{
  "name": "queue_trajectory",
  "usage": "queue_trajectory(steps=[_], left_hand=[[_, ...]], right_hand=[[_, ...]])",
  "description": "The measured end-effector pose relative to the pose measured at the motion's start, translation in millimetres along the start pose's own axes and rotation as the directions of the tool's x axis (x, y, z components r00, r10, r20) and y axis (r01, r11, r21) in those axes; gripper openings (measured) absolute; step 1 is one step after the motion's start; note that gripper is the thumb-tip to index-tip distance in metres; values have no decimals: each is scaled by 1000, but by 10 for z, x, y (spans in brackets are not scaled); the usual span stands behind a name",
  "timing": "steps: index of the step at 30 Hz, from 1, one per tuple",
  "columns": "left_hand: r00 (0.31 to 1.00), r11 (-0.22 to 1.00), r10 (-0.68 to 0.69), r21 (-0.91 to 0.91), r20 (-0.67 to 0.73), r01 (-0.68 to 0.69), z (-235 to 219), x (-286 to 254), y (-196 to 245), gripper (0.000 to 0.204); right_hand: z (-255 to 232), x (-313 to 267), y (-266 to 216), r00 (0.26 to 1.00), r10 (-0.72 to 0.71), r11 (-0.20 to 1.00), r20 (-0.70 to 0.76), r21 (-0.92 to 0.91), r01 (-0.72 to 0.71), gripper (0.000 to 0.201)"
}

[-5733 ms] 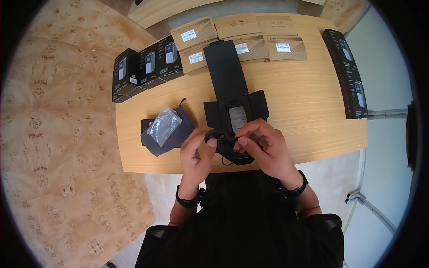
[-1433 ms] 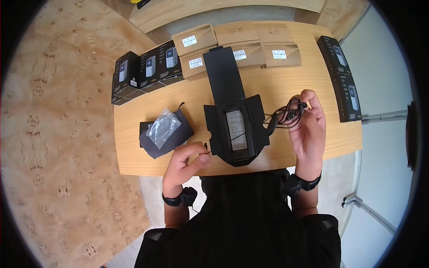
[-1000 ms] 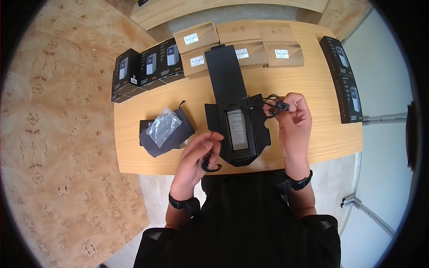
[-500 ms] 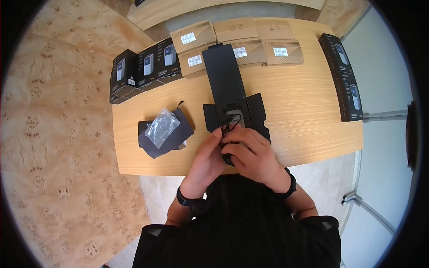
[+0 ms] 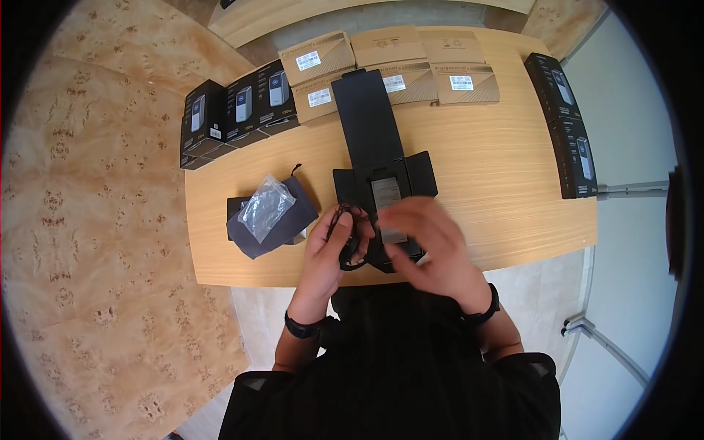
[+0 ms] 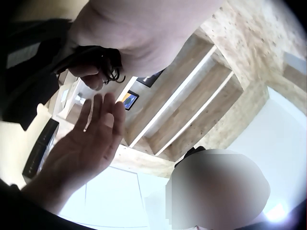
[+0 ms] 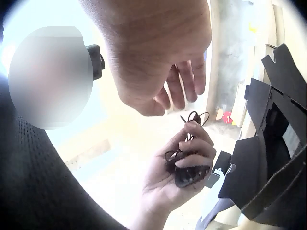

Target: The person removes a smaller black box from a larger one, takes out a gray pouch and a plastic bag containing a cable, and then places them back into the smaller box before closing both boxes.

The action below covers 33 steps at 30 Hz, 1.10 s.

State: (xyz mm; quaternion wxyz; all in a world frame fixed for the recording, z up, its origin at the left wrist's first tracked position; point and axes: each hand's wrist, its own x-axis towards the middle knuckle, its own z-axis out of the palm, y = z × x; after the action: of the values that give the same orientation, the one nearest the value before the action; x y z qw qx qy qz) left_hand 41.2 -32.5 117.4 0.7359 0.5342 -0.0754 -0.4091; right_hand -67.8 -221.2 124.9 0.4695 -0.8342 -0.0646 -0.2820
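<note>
A looped black cable (image 7: pixel 192 176) with a dark oblong piece sits in my left hand (image 5: pixel 323 249), whose fingers and thumb curl round it. Small loops stick out above the fingertips in the right wrist view. My right hand (image 5: pixel 434 246), blurred in the head view, is beside it with loosely extended fingers and nothing in its grasp. Both hands are over the near end of an opened black box (image 5: pixel 367 121), its long lid laid back and side flaps spread. Inside lies a grey printed piece (image 5: pixel 386 192), partly covered by the right hand.
A dark grey drawstring pouch (image 5: pixel 293 229) with a clear plastic bag (image 5: pixel 265 213) on it lies left on the table (image 5: pixel 506 165). Black printed boxes (image 5: pixel 246 110) and brown cartons (image 5: pixel 315 64) line the far side. More black boxes (image 5: pixel 573 139) stand at the right edge.
The cable, earlier strung out between both hands, is now gathered in the left hand. In the last half second the right hand has come away from it to the right.
</note>
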Motion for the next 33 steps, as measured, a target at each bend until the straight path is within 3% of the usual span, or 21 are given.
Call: queue_trajectory(steps=[2, 4, 5, 8, 11, 14, 20, 23, 26, 29, 33], left_hand=[[994, 968, -5, 252, 106, -22, -60, 5, 39, 25], [993, 894, -10, 445, 118, -44, 10, -47, 99, 23], [992, 843, -14, 535, 125, -56, 40, -64, 119, 23], [964, 809, -12, 570, 264, -146, 20, -69, 143, 23], [975, 842, -142, 539, 174, 26, -20, -103, 202, 25], [969, 904, -102, 427, 224, -3, -48, -65, 162, 29], [964, 996, -74, -33, 256, 85, -108, -5, 69, 35], [985, 995, -30, -84, 173, 45, -91, 53, 21, 35], [998, 982, -52, -182, 42, 59, -28, 60, -4, 32], [1000, 968, 17, -250, 1, -16, 22, 90, -61, 30], [992, 951, 111, -281, -67, -125, 140, 108, -45, 31]], right_hand=[[-66, 81, -82, 988, 111, 994, -111, 3, -111, 53], [-53, 128, -115, 981, 185, 983, -65, 11, -185, 57], [-59, 130, -111, 972, 235, 971, -13, 41, -234, 57], [-85, 97, -62, 899, 382, 895, 213, 156, -417, 51], [-40, 5, 63, 905, 393, 882, 165, 210, -421, 38], [-57, -12, 67, 869, 474, 798, 142, 347, -492, 27], [44, -33, 85, 799, 599, 576, 57, 663, -479, 17], [125, -46, 86, 833, 553, 658, -23, 626, -419, 21], [161, -30, 30, 895, 441, 818, -64, 438, -372, 24], [258, 7, -38, 956, 258, 941, -142, 262, -216, 27], [395, -45, 24, 991, 0, 1000, -134, -8, -1, 34]])
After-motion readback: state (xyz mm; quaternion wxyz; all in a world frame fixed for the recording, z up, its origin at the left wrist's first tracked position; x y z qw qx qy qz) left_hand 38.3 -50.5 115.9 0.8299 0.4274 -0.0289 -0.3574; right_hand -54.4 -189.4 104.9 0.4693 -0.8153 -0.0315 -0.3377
